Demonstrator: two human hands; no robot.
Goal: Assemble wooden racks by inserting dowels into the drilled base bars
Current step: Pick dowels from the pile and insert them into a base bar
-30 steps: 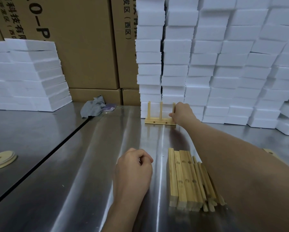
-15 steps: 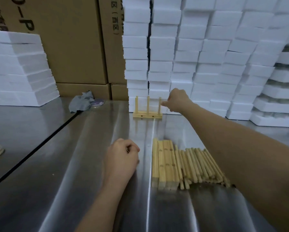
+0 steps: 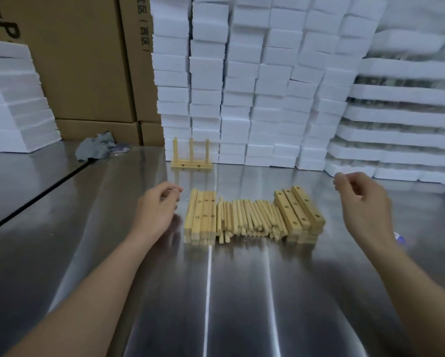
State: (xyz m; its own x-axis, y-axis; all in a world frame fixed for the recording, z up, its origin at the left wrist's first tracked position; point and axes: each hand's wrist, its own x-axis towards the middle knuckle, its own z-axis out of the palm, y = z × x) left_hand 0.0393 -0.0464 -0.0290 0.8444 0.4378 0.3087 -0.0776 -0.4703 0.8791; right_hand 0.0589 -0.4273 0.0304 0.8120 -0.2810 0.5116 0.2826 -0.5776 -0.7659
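Table (image 3: 61,228): shiny metal top with streaked reflections; a dark seam (image 3: 36,199) runs diagonally across its left part.
Foam blocks (image 3: 254,86): white, stacked in tall columns along the table's far edge.
Left foam stack (image 3: 12,104): white slabs piled at the far left.
Cardboard boxes (image 3: 82,60): brown, printed, standing between the two foam piles.
Grey rag (image 3: 95,148): crumpled, lying on the table in front of the boxes.
Foam trays (image 3: 401,117): flat white layers stacked at the far right.

Left hand (image 3: 156,215), right hand (image 3: 364,206): loose, empty.
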